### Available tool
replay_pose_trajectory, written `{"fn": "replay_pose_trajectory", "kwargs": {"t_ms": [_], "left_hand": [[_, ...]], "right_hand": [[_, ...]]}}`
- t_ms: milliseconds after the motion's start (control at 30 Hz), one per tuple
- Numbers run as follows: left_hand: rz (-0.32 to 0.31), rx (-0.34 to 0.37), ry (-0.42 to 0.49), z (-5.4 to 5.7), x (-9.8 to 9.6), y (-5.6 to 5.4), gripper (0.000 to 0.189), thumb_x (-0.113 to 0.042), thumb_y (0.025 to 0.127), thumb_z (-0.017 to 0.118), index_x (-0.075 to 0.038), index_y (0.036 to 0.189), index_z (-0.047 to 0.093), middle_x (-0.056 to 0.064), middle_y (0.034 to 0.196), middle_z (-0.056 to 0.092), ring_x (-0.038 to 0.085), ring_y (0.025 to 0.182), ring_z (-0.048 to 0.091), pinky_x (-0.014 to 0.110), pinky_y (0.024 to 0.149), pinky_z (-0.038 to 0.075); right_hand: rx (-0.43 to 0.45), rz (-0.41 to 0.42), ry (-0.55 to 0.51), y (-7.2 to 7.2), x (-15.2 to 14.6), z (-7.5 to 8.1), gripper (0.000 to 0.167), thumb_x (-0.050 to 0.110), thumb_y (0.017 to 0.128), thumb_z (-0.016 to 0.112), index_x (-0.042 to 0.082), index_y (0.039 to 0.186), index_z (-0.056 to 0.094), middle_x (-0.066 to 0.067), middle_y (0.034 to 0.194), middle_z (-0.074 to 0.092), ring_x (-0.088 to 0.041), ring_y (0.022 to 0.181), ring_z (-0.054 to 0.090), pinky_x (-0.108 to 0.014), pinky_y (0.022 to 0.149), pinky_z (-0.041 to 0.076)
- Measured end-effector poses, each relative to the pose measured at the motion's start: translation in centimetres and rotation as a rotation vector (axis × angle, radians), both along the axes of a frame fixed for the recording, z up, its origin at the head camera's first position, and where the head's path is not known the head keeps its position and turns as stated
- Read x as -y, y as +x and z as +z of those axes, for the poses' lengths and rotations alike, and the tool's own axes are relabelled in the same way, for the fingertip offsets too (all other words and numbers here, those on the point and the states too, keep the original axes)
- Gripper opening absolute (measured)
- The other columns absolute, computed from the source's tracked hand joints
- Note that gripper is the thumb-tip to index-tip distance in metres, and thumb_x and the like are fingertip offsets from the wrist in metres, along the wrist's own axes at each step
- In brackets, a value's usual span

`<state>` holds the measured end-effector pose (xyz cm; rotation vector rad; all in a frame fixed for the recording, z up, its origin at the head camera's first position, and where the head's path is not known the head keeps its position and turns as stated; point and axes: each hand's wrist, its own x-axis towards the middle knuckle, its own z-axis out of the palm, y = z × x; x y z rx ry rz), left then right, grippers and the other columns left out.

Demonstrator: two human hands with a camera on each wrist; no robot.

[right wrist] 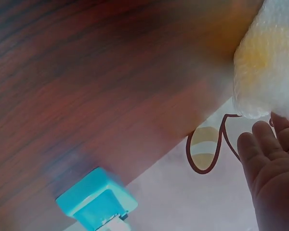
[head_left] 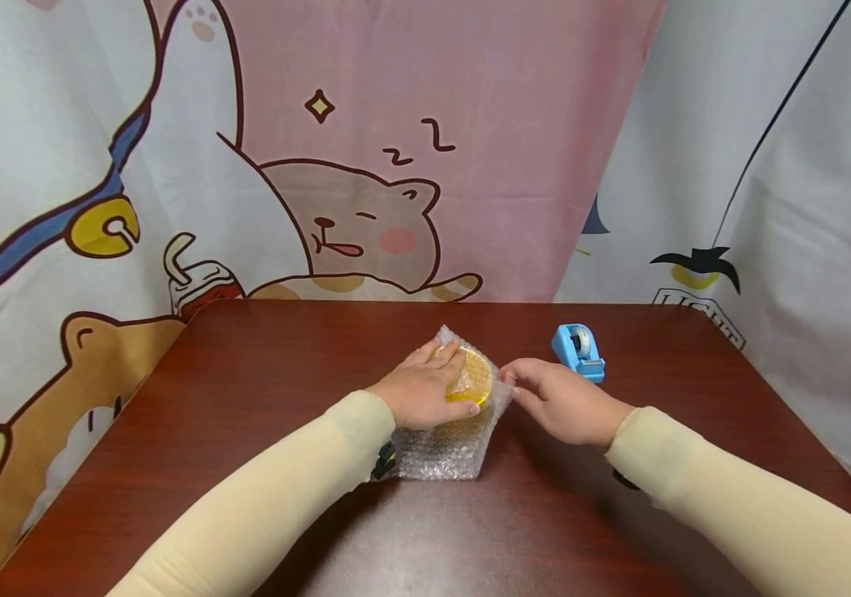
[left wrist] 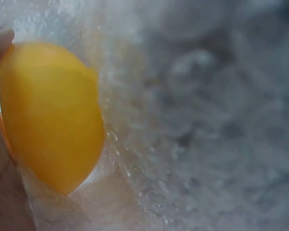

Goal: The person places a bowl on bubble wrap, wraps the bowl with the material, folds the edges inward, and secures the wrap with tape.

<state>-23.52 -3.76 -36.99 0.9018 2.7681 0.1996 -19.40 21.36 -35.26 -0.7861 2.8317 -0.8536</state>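
Observation:
A sheet of bubble wrap (head_left: 440, 458) lies on the table, folded about a smooth, rounded yellow object (head_left: 479, 383). In the left wrist view the yellow object (left wrist: 53, 115) shows bare and glossy beside the blurred wrap. My left hand (head_left: 424, 391) rests on top of the bundle, its fingers extended over the wrap and the thumb stretched along the near side of the yellow object. At the bundle's right edge, my right hand (head_left: 563, 400) pinches a corner of the bubble wrap between thumb and fingers. The underside of the bundle is hidden.
A light blue tape dispenser (head_left: 578, 352) with a roll of tape stands just beyond my right hand. The brown wooden table (head_left: 246, 365) ends at the back against a cartoon-printed curtain (head_left: 530, 166).

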Motion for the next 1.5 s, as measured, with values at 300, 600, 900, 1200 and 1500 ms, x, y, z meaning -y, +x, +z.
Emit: {"fn": "replay_pose_trajectory", "kwargs": {"t_ms": [300, 600, 900, 1200, 1500], "left_hand": [[-0.02, 0.033, 0.024, 0.5, 0.1, 0.0, 0.093, -0.066, 0.103, 0.045, -0.012, 0.17, 0.012, 0.006, 0.179, 0.001, 0.031, 0.166, -0.002, 0.043, 0.135, 0.005], [-0.036, 0.122, 0.16, 0.7, 0.8, -0.5, 0.089, -0.048, 0.099, 0.063, -0.011, 0.169, 0.022, 0.006, 0.179, 0.005, 0.033, 0.166, 0.0, 0.044, 0.134, 0.012], [0.005, 0.219, 0.321, 0.9, 1.5, -1.0, 0.111, -0.03, 0.089, 0.081, -0.013, 0.171, 0.007, 0.004, 0.179, 0.008, 0.024, 0.164, 0.014, 0.041, 0.128, 0.031], [0.014, 0.284, 0.418, 1.2, 2.2, -1.2, 0.138, -0.018, 0.081, 0.089, -0.029, 0.168, -0.017, 0.003, 0.179, 0.01, 0.022, 0.134, 0.056, 0.038, 0.115, 0.045], [-0.095, 0.356, 0.399, 1.1, 2.6, -1.1, 0.11, -0.012, 0.085, 0.07, -0.028, 0.171, 0.005, -0.008, 0.178, -0.011, 0.015, 0.165, 0.001, 0.04, 0.128, 0.028]], "right_hand": [[-0.02, -0.04, -0.058, -0.8, 1.2, -0.4, 0.008, 0.015, 0.108, 0.058, 0.016, 0.113, 0.064, -0.001, 0.111, 0.071, -0.015, 0.096, 0.063, -0.04, 0.089, 0.056], [-0.017, -0.105, -0.048, -1.5, 2.7, -1.0, 0.007, 0.015, 0.109, 0.055, 0.012, 0.107, 0.061, -0.003, 0.093, 0.06, -0.016, 0.083, 0.057, -0.033, 0.076, 0.051], [-0.119, -0.141, -0.013, -2.2, 4.3, -1.9, 0.008, 0.013, 0.108, 0.055, 0.01, 0.101, 0.059, -0.007, 0.102, 0.057, -0.019, 0.094, 0.054, -0.038, 0.085, 0.052], [-0.178, -0.145, 0.006, -2.5, 5.3, -2.5, 0.013, 0.012, 0.109, 0.052, 0.006, 0.099, 0.058, -0.012, 0.109, 0.056, -0.025, 0.106, 0.053, -0.045, 0.095, 0.053], [-0.147, -0.211, 0.042, -2.6, 5.7, -2.8, 0.018, 0.017, 0.109, 0.053, 0.004, 0.102, 0.063, -0.017, 0.118, 0.058, -0.029, 0.113, 0.058, -0.048, 0.103, 0.054]]}}
